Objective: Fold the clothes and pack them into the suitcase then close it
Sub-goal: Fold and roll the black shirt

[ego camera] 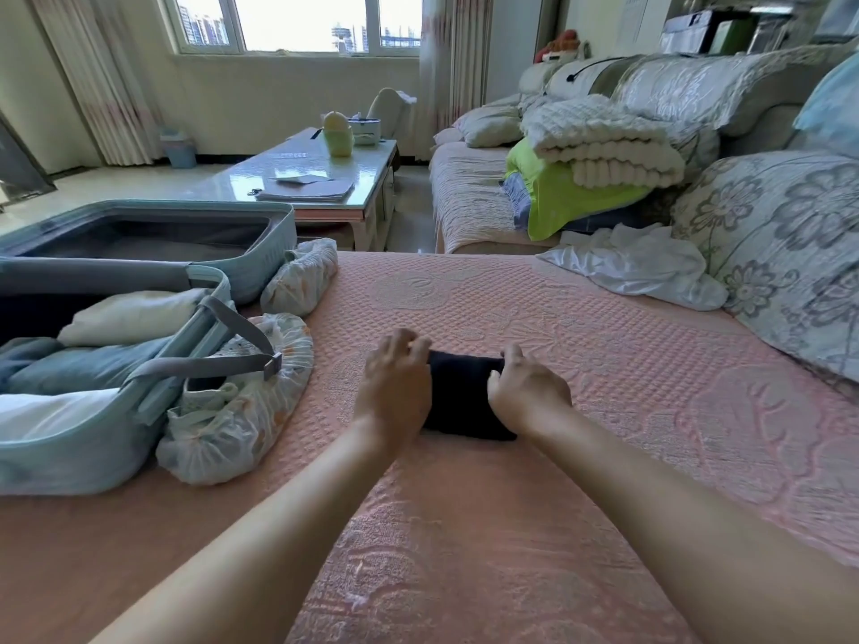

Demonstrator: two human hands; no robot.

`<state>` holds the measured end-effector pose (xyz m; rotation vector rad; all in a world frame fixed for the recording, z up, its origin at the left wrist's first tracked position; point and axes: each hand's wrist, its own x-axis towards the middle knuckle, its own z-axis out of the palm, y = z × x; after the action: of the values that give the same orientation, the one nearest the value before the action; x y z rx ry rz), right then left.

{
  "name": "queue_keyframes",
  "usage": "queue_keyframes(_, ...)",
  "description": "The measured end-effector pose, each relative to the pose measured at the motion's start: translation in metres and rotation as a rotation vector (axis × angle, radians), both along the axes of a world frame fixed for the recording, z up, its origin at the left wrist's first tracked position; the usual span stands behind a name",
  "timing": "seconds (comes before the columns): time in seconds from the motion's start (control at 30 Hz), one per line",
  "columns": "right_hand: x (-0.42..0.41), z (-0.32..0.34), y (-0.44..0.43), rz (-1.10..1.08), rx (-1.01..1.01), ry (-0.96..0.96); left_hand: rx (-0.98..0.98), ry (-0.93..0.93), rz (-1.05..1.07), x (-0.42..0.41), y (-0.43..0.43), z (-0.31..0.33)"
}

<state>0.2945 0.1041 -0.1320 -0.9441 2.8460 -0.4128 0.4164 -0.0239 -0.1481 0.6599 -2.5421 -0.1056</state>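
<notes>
A small folded black garment (458, 392) lies on the pink bedspread (604, 364) in front of me. My left hand (395, 388) grips its left edge with curled fingers over the far corner. My right hand (527, 392) grips its right edge. An open light-blue suitcase (65, 453) sits at the left, with folded cream, blue and white clothes inside and grey straps (209, 362) hanging loose. Its lid half (260, 234) lies open behind it. A crumpled white garment (637, 267) lies at the far right of the bedspread.
Plastic covers (241, 411) wrap the suitcase wheels beside the suitcase. Folded blankets and a lime-green cloth (571, 197) are stacked on the sofa. A floral cushion (785, 253) leans at the right. A glass coffee table (325, 178) stands beyond the bed edge.
</notes>
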Motion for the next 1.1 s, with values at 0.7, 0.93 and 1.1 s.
queue_keyframes(0.7, -0.025, -0.029, -0.004, 0.631, 0.154, 0.041, 0.161, -0.519, -0.239, 0.004, -0.033, -0.020)
queue_keyframes(0.93, -0.004, -0.016, 0.001, 0.510, 0.135, 0.019, -0.154, -0.469, 0.044, 0.016, -0.025, -0.007)
queue_keyframes(1.1, 0.024, -0.007, 0.016, 0.502, 0.055, -0.158, 0.370, -0.281, 0.281, 0.027, -0.013, 0.008)
